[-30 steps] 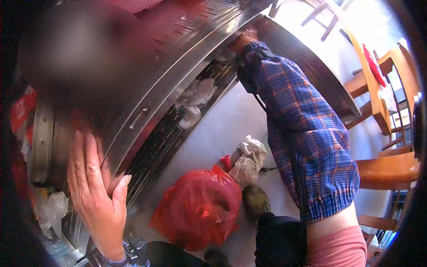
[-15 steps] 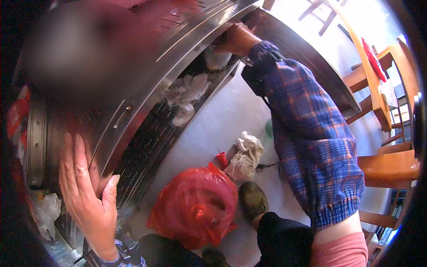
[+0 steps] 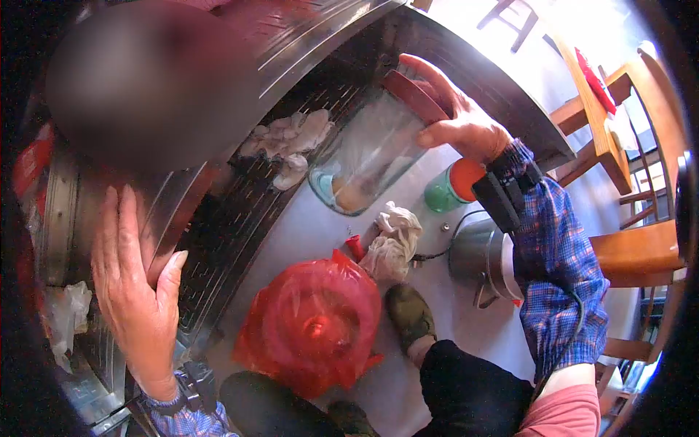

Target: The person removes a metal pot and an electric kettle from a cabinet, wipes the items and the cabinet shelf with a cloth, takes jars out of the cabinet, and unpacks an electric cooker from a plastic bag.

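Note:
My right hand (image 3: 470, 131) grips the dark red lid (image 3: 415, 97) of a large clear jar (image 3: 364, 156). The jar is tilted, its base towards the lower left, just outside the dark opening of a metal cabinet (image 3: 477, 62). Something pale blue and something tan lie in the jar near its base. My left hand (image 3: 138, 291) rests flat against the metal edge at the left, fingers stretched and thumb apart, holding nothing. White crumpled cloths or gloves (image 3: 291, 142) lie on the slatted metal beside the jar.
On the floor are a red plastic bag (image 3: 309, 328) over a round thing, a whitish rag (image 3: 393, 244), a green tub (image 3: 443, 193) with an orange-red top, and a grey metal pot (image 3: 477, 255). Wooden chairs (image 3: 633, 251) stand at the right. A blurred patch hides the upper left.
My right hand has come out of the cabinet opening, bringing the clear jar into view. The tub and pot now show beneath my right arm. My left hand stays on the metal edge.

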The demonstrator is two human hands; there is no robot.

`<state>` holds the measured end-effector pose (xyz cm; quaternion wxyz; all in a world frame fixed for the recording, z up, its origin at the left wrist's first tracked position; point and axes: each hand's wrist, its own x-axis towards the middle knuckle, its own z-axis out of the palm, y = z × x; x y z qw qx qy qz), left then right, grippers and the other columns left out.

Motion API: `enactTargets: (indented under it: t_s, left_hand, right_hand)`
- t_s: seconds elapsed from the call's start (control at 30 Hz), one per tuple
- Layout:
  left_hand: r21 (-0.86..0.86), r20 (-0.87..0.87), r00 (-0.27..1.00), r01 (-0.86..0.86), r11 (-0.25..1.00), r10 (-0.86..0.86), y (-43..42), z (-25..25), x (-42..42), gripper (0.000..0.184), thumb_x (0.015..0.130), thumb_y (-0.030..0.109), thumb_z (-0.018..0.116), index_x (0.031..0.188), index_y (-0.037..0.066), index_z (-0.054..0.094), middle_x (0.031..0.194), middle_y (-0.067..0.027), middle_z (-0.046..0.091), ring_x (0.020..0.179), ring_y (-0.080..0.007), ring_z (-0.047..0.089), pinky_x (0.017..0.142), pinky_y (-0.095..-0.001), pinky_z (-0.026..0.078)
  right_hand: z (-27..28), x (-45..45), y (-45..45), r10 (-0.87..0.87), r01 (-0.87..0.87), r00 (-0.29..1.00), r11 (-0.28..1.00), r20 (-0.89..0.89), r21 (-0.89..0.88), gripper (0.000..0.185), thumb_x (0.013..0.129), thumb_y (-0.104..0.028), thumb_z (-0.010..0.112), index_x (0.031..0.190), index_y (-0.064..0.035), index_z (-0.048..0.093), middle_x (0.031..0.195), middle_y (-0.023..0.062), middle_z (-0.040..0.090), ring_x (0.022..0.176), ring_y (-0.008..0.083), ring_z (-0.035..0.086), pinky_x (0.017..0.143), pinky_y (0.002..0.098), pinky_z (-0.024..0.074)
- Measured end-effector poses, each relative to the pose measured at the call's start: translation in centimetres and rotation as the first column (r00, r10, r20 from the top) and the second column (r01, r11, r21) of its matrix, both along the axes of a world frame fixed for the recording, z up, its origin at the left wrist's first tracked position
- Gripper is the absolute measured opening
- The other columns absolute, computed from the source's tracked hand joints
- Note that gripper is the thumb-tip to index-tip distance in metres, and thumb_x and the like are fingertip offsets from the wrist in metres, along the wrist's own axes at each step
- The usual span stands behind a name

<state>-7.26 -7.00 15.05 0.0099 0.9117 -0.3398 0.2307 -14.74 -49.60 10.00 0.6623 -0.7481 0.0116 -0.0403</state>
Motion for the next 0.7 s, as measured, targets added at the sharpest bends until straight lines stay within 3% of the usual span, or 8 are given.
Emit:
enactTargets:
  t_s: [0.2, 0.3, 0.4, 0.7]
  left_hand:
    - [-0.028, -0.006, 1.000, 0.026, 0.999, -0.026, 0.0, 0.1, 0.0, 0.079, 0.077, 0.020, 0.074, 0.148, 0.011, 0.040, 0.150, -0.0179, 0.040, 0.133, -0.0383, 0.042, 0.109, -0.0452, 0.035]
    - [-0.024, -0.011, 1.000, 0.023, 0.999, -0.023, -0.2, 0.7, 0.0, 0.080, 0.077, 0.021, 0.075, 0.148, 0.011, 0.039, 0.150, -0.0183, 0.039, 0.132, -0.0388, 0.043, 0.109, -0.0453, 0.035]
    - [0.000, -0.018, 1.000, 0.002, 1.000, -0.002, -0.4, 1.2, 0.1, 0.081, 0.078, 0.026, 0.074, 0.149, 0.012, 0.038, 0.150, -0.0186, 0.038, 0.133, -0.0381, 0.042, 0.109, -0.0463, 0.034]
    - [0.019, -0.018, 1.000, 0.017, 1.000, -0.017, -0.8, 2.2, 0.2, 0.082, 0.079, 0.032, 0.074, 0.149, 0.011, 0.037, 0.150, -0.0203, 0.038, 0.134, -0.0391, 0.040, 0.111, -0.0470, 0.033]
  right_hand:
    - [2.4, -2.0, 2.9, 0.030, -0.041, 0.997, 0.986, 0.072, 0.159, 0.113, 0.057, -0.013, 0.082, 0.154, -0.0155, 0.024, 0.142, 0.0132, 0.047, 0.132, 0.0242, 0.043, 0.113, 0.0370, 0.0299]
    - [3.5, -2.1, 3.9, 0.076, -0.104, 0.984, 0.980, 0.163, 0.170, 0.116, 0.056, -0.012, 0.083, 0.154, -0.0148, 0.022, 0.148, 0.0133, 0.042, 0.138, 0.0246, 0.037, 0.117, 0.0379, 0.0231]
    - [4.4, -2.2, 5.2, 0.060, -0.135, 0.971, 0.936, 0.230, 0.325, 0.122, 0.053, -0.013, 0.086, 0.155, -0.0131, 0.018, 0.156, 0.0147, 0.031, 0.147, 0.0272, 0.025, 0.121, 0.0392, 0.0147]
    - [5.7, -1.8, 7.1, 0.076, -0.222, 0.937, 0.883, 0.341, 0.413, 0.121, 0.056, -0.019, 0.087, 0.155, -0.0088, 0.019, 0.157, 0.0150, 0.028, 0.148, 0.0259, 0.022, 0.121, 0.0377, 0.0129]
